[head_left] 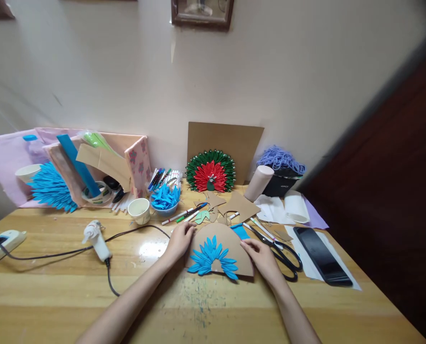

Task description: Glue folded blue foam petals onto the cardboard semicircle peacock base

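Between my hands lies a half-round piece of cardboard (pixel 220 232), tilted up a little off the table. Several blue pointed petals (pixel 207 258) fan out in an arc on its lower middle. My left hand (pixel 180 240) pinches the cardboard's left edge, with fingertips partly behind it. On the other side my right hand (pixel 261 258) grips the right edge between thumb and fingers. Black-handled scissors (pixel 288 260) lie just right of my right hand. A blue strip (pixel 240 231) shows behind the cardboard's upper right edge.
A white glue gun (pixel 98 242) with a black cord lies at left, near a power strip (pixel 5 243). Behind stand a paper cup (pixel 138 210), a bowl of blue petals (pixel 165 198) and a red-green peacock fan (pixel 210 172). A phone (pixel 322 255) lies at right.
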Demonstrator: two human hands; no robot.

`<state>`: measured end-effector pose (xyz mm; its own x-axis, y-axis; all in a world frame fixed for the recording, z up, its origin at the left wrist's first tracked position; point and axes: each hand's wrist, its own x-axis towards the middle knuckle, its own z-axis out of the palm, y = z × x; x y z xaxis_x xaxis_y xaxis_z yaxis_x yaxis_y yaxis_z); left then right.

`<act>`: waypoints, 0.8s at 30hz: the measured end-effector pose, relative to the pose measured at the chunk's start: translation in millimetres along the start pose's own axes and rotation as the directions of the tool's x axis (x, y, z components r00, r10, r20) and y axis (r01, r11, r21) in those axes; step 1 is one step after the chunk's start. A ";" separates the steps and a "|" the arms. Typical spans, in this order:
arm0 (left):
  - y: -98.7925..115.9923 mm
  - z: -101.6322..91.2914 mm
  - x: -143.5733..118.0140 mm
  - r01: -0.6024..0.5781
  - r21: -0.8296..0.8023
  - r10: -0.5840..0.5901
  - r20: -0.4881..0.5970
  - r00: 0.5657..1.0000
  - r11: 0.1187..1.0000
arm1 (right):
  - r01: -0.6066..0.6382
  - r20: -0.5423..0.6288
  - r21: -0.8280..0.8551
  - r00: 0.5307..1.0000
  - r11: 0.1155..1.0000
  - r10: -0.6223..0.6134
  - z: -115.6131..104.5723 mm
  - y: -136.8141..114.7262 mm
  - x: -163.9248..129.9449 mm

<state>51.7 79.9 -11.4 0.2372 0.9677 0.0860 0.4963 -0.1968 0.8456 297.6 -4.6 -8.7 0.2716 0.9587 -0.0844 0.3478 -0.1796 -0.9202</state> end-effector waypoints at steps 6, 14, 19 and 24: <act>-8.1 -8.9 1.6 -0.152 0.341 0.184 -0.064 0.981 0.928 | 0.014 -0.042 -0.024 0.999 1.000 -0.015 -3.0 6.8 4.8; -2.7 -14.3 -0.8 -0.159 0.429 0.194 -0.040 0.980 0.889 | 0.081 -0.144 -0.112 0.985 0.990 -0.097 -4.1 7.1 3.5; 2.7 -4.2 11.8 -0.164 0.393 0.191 -0.029 0.981 0.905 | 0.131 -0.125 -0.112 0.981 0.985 -0.145 -1.2 0.0 -0.3; 18.7 16.3 46.5 -0.106 0.446 0.113 0.011 0.994 0.889 | 0.166 -0.084 -0.161 0.980 0.973 -0.181 4.7 -5.5 -4.1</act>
<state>85.7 118.6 -0.2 0.3007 0.9376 0.1749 0.7884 -0.3475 0.5075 290.3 -6.4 -5.1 0.2782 0.9535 0.1158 0.5279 -0.0510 -0.8478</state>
